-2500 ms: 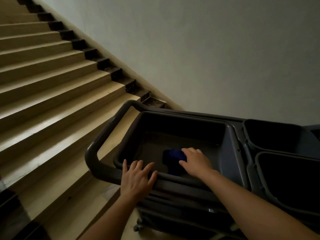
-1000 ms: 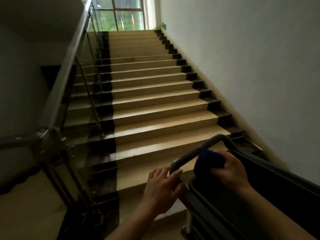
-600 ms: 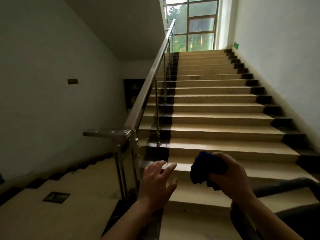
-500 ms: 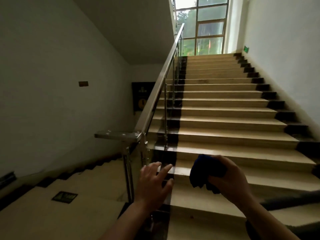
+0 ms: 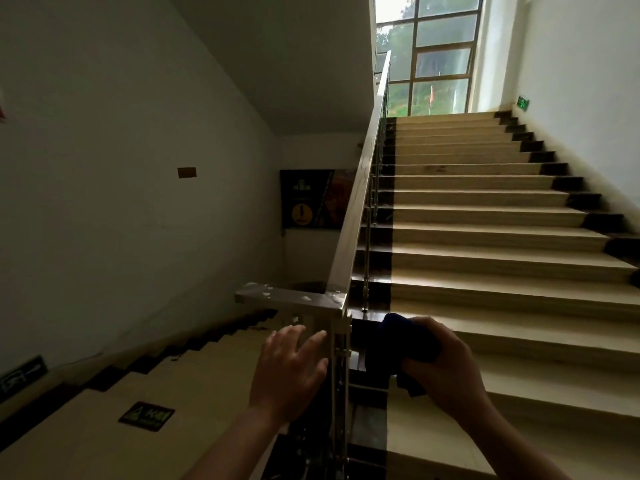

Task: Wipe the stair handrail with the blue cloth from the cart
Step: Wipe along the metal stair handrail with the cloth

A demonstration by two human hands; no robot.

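The cart, which filled the lower right of the frame a moment ago, is now out of view, and the handrail (image 5: pixel 360 202) has moved to the centre, running from its flat corner piece at lower centre up toward the window (image 5: pixel 429 53) at upper right. The right hand (image 5: pixel 446 362), at lower right of centre, has its fingers curled tight around the bunched blue cloth (image 5: pixel 394 344), carried here from the cart. The left hand (image 5: pixel 291 362), at lower centre, is empty with fingers spread, just short of the rail post (image 5: pixel 337 375); it may be brushing it, though the dim light makes that hard to judge. So fetching is done; the cloth is near the rail but has not yet touched it, and wiping can begin
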